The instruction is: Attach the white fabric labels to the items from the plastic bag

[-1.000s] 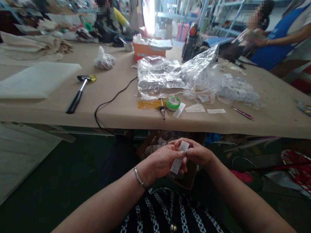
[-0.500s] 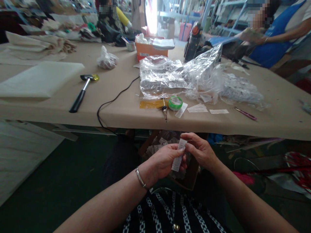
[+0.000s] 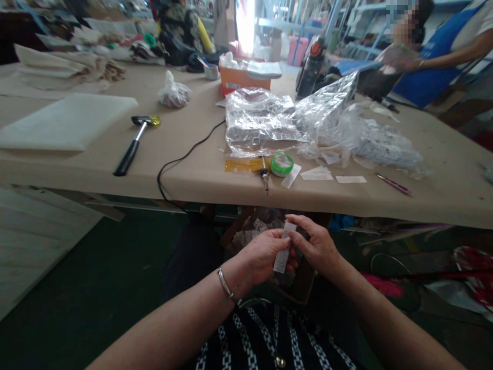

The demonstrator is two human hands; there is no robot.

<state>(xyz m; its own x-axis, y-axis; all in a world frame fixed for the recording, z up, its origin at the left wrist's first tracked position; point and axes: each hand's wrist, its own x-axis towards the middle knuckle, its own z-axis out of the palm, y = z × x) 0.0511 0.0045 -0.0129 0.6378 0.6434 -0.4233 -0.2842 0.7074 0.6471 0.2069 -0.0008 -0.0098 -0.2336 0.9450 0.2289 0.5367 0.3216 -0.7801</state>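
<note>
A small white printed strip [image 3: 281, 260] is pinched in my left hand [image 3: 265, 255], its thumb lying across the strip. My right hand [image 3: 316, 246] closes on the strip's upper end with thumb and forefinger. Beneath both hands an open cardboard box [image 3: 301, 289] holds many similar pale strips. On the table above them lie a soldering-iron-like tool [image 3: 264, 175], a green round container [image 3: 282, 164], more white strips [image 3: 316, 173] and pink tweezers [image 3: 393, 184].
The brown-covered table [image 3: 200, 180] bears a hammer [image 3: 133, 144], a black cable [image 3: 185, 156], clear plastic bags [image 3: 265, 121], an orange box [image 3: 244, 79] and a dark bottle [image 3: 311, 69]. A person in a blue apron [image 3: 439, 56] works at the far right.
My right thumb has come down onto the strip's upper part. The table and its things appear shifted slightly to the right in view.
</note>
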